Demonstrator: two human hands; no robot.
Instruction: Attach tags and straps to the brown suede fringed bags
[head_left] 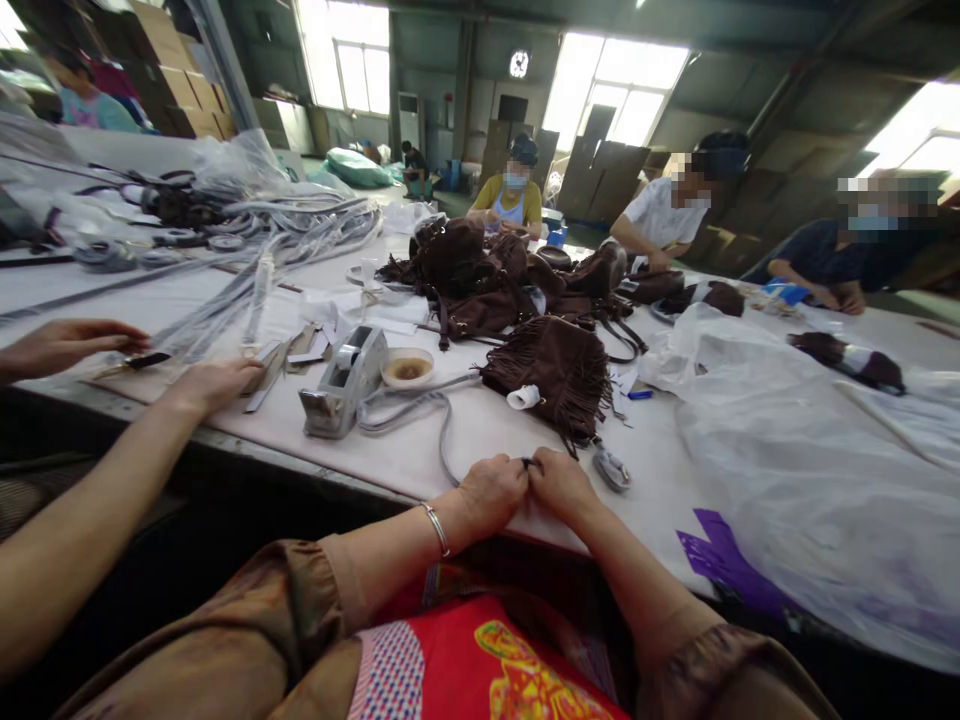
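Note:
My left hand and my right hand meet at the near edge of the white table, knuckles up, fingers curled. Both pinch the end of a grey strap that loops away toward the tape dispenser. What exactly sits between the fingertips is too small to make out. A brown fringed bag lies just beyond my hands, with a small white roll on its edge. A metal clasp rests right of my right hand.
A grey tape dispenser and a small bowl stand to the left. A co-worker's hands work at the left edge. Clear plastic bags cover the right side. More brown bags and other seated people lie beyond.

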